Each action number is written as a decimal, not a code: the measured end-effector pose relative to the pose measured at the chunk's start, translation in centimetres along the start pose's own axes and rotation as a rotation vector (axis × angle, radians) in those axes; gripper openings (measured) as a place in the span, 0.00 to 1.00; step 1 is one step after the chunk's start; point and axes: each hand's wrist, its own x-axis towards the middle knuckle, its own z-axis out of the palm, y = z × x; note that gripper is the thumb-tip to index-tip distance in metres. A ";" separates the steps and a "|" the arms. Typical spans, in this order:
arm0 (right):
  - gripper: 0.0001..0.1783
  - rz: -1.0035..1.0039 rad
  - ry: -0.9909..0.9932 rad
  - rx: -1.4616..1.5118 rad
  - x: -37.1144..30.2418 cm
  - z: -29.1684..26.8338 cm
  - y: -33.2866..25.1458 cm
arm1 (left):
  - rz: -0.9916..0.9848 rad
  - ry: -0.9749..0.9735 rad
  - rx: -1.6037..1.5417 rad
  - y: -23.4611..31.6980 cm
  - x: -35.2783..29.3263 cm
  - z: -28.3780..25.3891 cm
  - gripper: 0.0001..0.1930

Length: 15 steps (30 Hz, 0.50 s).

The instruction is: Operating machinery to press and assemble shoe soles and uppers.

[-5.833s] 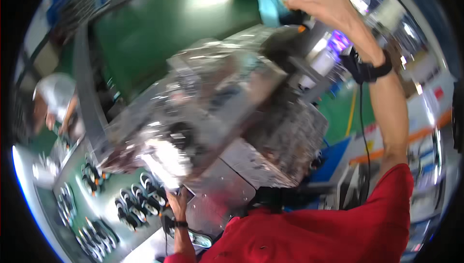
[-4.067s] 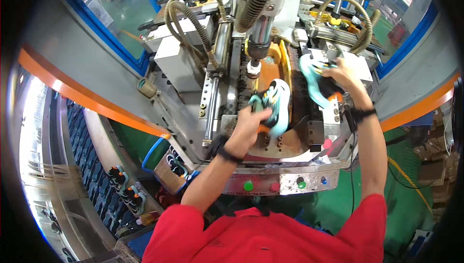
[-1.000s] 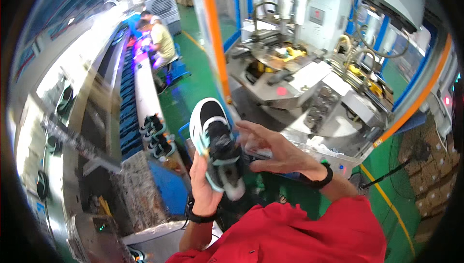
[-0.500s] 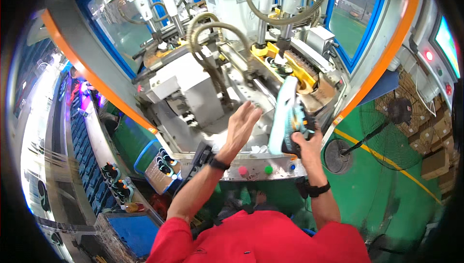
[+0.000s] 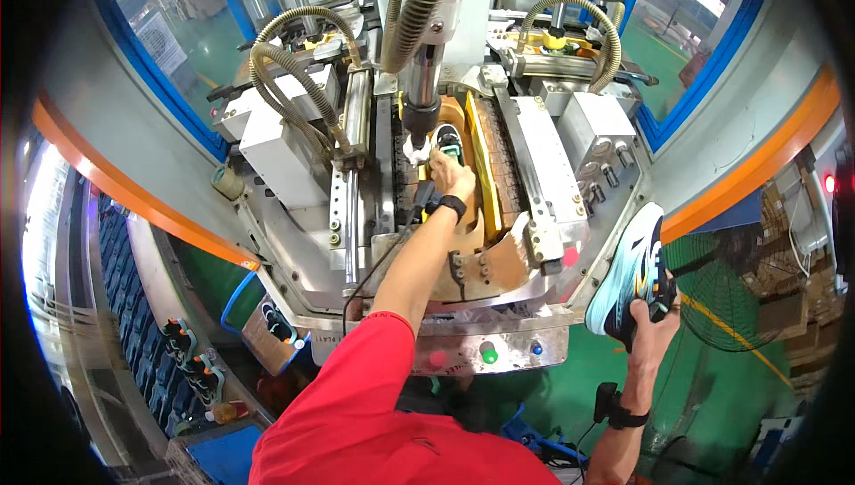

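Observation:
My right hand (image 5: 653, 332) holds a shoe (image 5: 626, 276) with a white and pale-blue sole side and a dark upper. That shoe stands tilted, toe upward, outside the machine's right front edge. My left hand (image 5: 451, 177) reaches into the press station, its fingers closed at the near end of a second shoe (image 5: 448, 139). This one is dark with white and mint parts and lies between the station's yellow side plates (image 5: 484, 164). My left fingers partly cover it. A metal press rod (image 5: 422, 93) comes down just left of that shoe.
Metal side blocks (image 5: 548, 182) and ribbed hoses (image 5: 294, 62) flank the station. A front panel (image 5: 463, 353) carries coloured buttons. Orange-edged guards (image 5: 134, 195) curve on both sides. Further shoes (image 5: 191, 356) lie by the conveyor at left. A fan (image 5: 721, 293) stands at right.
My left hand has gone from open above the machine to gripping the shoe in the station. My right hand has carried its shoe to the right. The view has shifted, centring a press station.

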 end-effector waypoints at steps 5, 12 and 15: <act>0.26 -0.005 -0.205 -0.219 7.9 7.8 -4.5 | -0.152 -0.062 -0.442 -1.3 -0.2 -9.4 0.17; 0.28 -0.097 -0.887 -0.802 15.7 30.3 -4.4 | -0.433 -0.686 -1.115 -3.4 -15.2 -30.7 0.13; 0.28 -0.011 -0.884 -0.910 11.9 40.3 -1.9 | -0.404 -0.488 -1.129 -7.9 -21.8 -39.3 0.23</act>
